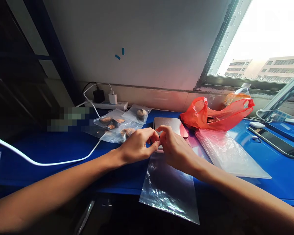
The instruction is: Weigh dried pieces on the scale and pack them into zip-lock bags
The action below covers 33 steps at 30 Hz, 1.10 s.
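A clear flat plastic bag [170, 189] hangs down past the front edge of the desk. At its top edge, my left hand [139, 145] and my right hand [175, 147] meet with fingertips pinched on the plastic. Just behind them lies a silver digital scale [170, 125], its front partly covered by my hands. Left of the scale are several clear bags [115, 119] with brown lumpy pieces inside, and one bag [138, 114] holding a paler round piece. A stack of clear plastic bags [232, 156] rests to the right of my right hand.
An open red plastic bag [196, 114] with brown pieces stands behind the stack, before an orange drink bottle [237, 94]. A phone [279, 142] and a white earbud case [257, 124] lie right. A white cable [51, 163] crosses the blue desk [39, 147] from a power strip [120, 105].
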Tool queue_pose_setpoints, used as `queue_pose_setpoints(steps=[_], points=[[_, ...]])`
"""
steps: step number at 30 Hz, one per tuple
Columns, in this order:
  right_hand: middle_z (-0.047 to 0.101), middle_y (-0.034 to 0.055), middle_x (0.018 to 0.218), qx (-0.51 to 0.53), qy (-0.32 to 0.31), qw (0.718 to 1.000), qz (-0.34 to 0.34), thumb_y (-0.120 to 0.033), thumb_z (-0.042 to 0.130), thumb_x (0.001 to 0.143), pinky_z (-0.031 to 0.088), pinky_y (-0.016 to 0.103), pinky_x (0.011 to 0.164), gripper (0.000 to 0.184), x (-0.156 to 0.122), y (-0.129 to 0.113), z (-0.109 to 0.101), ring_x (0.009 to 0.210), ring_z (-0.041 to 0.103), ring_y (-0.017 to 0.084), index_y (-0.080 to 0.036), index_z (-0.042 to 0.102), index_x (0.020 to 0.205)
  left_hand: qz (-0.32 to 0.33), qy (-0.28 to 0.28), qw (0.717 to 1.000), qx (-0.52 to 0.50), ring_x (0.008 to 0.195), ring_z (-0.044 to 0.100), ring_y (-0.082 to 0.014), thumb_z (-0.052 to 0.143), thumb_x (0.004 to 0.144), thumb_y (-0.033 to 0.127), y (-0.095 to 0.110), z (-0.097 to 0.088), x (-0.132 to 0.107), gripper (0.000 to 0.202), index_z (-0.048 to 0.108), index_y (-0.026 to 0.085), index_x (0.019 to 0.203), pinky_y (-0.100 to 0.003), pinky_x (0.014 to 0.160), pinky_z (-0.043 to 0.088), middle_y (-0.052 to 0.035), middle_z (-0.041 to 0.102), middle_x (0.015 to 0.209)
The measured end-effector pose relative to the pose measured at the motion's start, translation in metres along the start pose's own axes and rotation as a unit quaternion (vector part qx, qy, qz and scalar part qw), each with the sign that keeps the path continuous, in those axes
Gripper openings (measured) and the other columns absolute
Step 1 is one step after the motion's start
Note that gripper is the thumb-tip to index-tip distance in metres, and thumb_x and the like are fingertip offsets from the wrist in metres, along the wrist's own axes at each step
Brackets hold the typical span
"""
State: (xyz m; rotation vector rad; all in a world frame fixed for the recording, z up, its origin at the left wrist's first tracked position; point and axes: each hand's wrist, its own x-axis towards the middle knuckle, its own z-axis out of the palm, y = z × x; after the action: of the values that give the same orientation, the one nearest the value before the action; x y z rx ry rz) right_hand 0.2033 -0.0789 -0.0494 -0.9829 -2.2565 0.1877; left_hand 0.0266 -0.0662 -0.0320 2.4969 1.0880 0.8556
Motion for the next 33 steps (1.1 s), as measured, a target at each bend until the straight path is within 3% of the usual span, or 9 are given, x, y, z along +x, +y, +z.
queue_pose_setpoints(steps=[3, 10, 14, 20, 25, 28, 30, 33], points=[[0.062, 0.0062, 0.090, 0.007, -0.003, 1.000, -0.002, -0.008, 0.045, 0.079, 0.044, 0.030, 0.065, 0.033, 0.001, 0.001, 0.001, 0.077, 0.058, 0.018, -0.022, 0.034, 0.108, 0.012, -0.020, 0.999, 0.036, 0.069, 0.055, -0.0147, 0.049, 0.088, 0.032, -0.001, -0.001, 0.000, 0.020, 0.057, 0.017, 0.079, -0.028, 0.066, 0.041, -0.0027, 0.061, 0.077], [0.061, 0.0059, 0.087, 0.022, -0.022, 0.999, 0.005, -0.012, 0.042, 0.084, 0.044, 0.030, 0.062, 0.024, 0.004, 0.006, 0.002, 0.070, 0.058, 0.017, -0.020, 0.034, 0.106, 0.035, -0.062, 0.995, 0.063, 0.070, 0.055, -0.0150, 0.045, 0.090, 0.026, -0.006, -0.006, -0.001, 0.017, 0.056, 0.018, 0.081, -0.028, 0.068, 0.040, -0.0037, 0.062, 0.079], [0.060, 0.0034, 0.083, 0.026, -0.027, 0.999, 0.025, -0.013, 0.041, 0.085, 0.043, 0.027, 0.061, 0.024, 0.004, 0.008, 0.001, 0.067, 0.056, 0.014, -0.020, 0.036, 0.108, 0.038, -0.056, 0.996, 0.063, 0.070, 0.055, -0.0147, 0.046, 0.089, 0.024, -0.006, -0.007, -0.001, 0.015, 0.055, 0.017, 0.080, -0.028, 0.068, 0.040, -0.0033, 0.062, 0.080], [0.063, 0.0023, 0.085, 0.020, -0.009, 1.000, -0.014, -0.006, 0.043, 0.080, 0.043, 0.026, 0.067, 0.040, 0.005, 0.003, -0.002, 0.074, 0.058, 0.014, -0.021, 0.041, 0.117, 0.024, -0.050, 0.998, 0.037, 0.070, 0.056, -0.0146, 0.047, 0.089, 0.027, -0.005, -0.008, -0.001, 0.016, 0.054, 0.017, 0.080, -0.028, 0.068, 0.041, -0.0034, 0.062, 0.080], [0.065, 0.0043, 0.090, -0.005, 0.027, 0.999, -0.023, -0.006, 0.044, 0.081, 0.043, 0.026, 0.069, 0.035, 0.005, 0.002, -0.004, 0.076, 0.058, 0.014, -0.021, 0.048, 0.113, 0.028, -0.020, 0.999, 0.018, 0.066, 0.052, -0.0128, 0.048, 0.089, 0.027, -0.004, -0.009, 0.000, 0.019, 0.054, 0.016, 0.075, -0.026, 0.063, 0.039, -0.0014, 0.059, 0.072], [0.064, 0.0040, 0.086, -0.021, 0.039, 0.999, -0.018, -0.008, 0.044, 0.082, 0.041, 0.026, 0.065, 0.023, 0.005, 0.002, -0.002, 0.073, 0.058, 0.015, -0.020, 0.050, 0.101, 0.033, 0.006, 0.999, 0.015, 0.063, 0.051, -0.0120, 0.049, 0.089, 0.029, -0.002, -0.009, 0.001, 0.022, 0.056, 0.016, 0.072, -0.025, 0.062, 0.039, -0.0003, 0.057, 0.068], [0.063, 0.0039, 0.083, -0.017, 0.055, 0.998, 0.000, -0.010, 0.044, 0.084, 0.040, 0.026, 0.062, 0.016, 0.005, 0.001, -0.001, 0.072, 0.058, 0.015, -0.020, 0.047, 0.097, 0.039, 0.020, 0.999, 0.010, 0.064, 0.052, -0.0118, 0.051, 0.088, 0.028, -0.002, -0.010, 0.001, 0.019, 0.059, 0.016, 0.076, -0.025, 0.062, 0.040, -0.0002, 0.058, 0.070], [0.062, 0.0032, 0.080, 0.015, 0.069, 0.997, 0.030, -0.010, 0.044, 0.082, 0.039, 0.025, 0.058, 0.020, 0.004, -0.001, -0.001, 0.067, 0.058, 0.015, -0.020, 0.041, 0.100, 0.059, 0.027, 0.998, 0.026, 0.067, 0.054, -0.0122, 0.051, 0.087, 0.024, -0.001, -0.011, 0.001, 0.015, 0.062, 0.015, 0.082, -0.024, 0.064, 0.042, -0.0011, 0.061, 0.074]])
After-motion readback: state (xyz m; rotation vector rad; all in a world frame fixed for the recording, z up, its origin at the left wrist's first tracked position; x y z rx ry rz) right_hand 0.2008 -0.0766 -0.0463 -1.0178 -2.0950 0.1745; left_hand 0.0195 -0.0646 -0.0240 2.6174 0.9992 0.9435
